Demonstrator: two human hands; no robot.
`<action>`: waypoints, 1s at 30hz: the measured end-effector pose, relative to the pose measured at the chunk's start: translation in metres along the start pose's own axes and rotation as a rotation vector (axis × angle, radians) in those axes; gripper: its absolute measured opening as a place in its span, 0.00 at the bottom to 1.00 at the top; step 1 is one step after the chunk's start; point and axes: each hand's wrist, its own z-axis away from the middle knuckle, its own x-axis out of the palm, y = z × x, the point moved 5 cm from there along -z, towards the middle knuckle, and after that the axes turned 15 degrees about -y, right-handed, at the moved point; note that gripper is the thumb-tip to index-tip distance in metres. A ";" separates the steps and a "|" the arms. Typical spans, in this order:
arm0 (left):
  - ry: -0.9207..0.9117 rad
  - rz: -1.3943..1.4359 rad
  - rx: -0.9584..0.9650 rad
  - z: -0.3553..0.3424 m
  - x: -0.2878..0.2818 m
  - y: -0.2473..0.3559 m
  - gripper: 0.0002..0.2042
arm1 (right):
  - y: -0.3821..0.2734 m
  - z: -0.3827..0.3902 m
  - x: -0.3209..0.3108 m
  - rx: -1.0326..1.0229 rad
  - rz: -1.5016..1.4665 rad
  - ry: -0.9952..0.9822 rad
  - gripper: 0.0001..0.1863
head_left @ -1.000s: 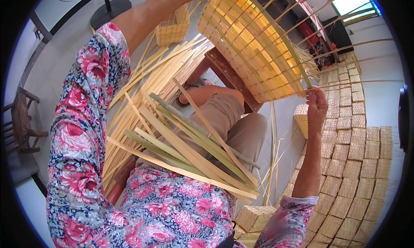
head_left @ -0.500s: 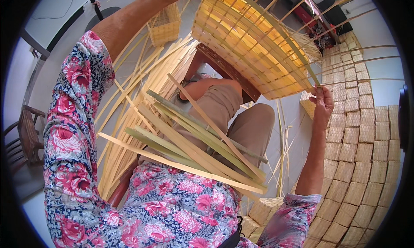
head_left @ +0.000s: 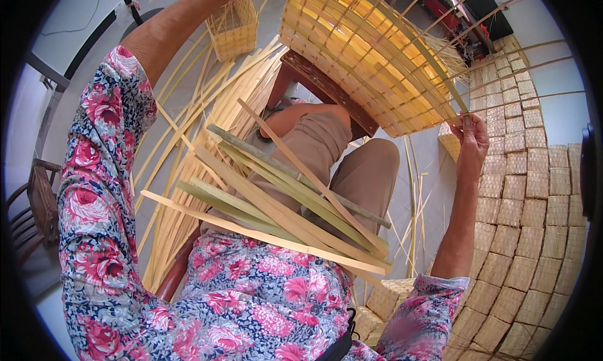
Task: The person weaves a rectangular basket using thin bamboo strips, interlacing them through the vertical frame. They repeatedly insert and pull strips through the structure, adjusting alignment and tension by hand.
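The half-woven basket (head_left: 364,53) is held raised in front of the person, above the knees, tilted so that its woven base faces the camera. Its loose upright strips fan out toward the right and the upper right.

The right hand (head_left: 470,141) is at the lower right edge of the basket. Its fingers are closed together around one thin strip (head_left: 440,72) that runs down from the basket's weave to the hand. The thumb and fingers pinch the strip's lower end.

The left arm (head_left: 169,28) reaches up along the left of the view toward the top edge of the basket. The left hand is beyond the upper edge of the view, so it cannot be told whether it is closed or apart.

A bundle of flat bamboo strips (head_left: 276,204), some green and some pale, lies across the person's lap, pointing from the lower right to the upper left. The person wears a floral blouse (head_left: 251,304) and tan trousers (head_left: 364,179).

More long pale strips (head_left: 207,109) lie spread on the floor at the left. A small unfinished basket (head_left: 235,25) stands beyond them. Stacks of finished woven baskets (head_left: 527,229) fill the right side. A wooden chair (head_left: 34,204) stands at the far left.
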 end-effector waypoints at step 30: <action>-0.033 -0.189 -0.014 0.019 0.016 -0.006 0.05 | 0.006 0.010 -0.003 0.080 -0.073 0.068 0.09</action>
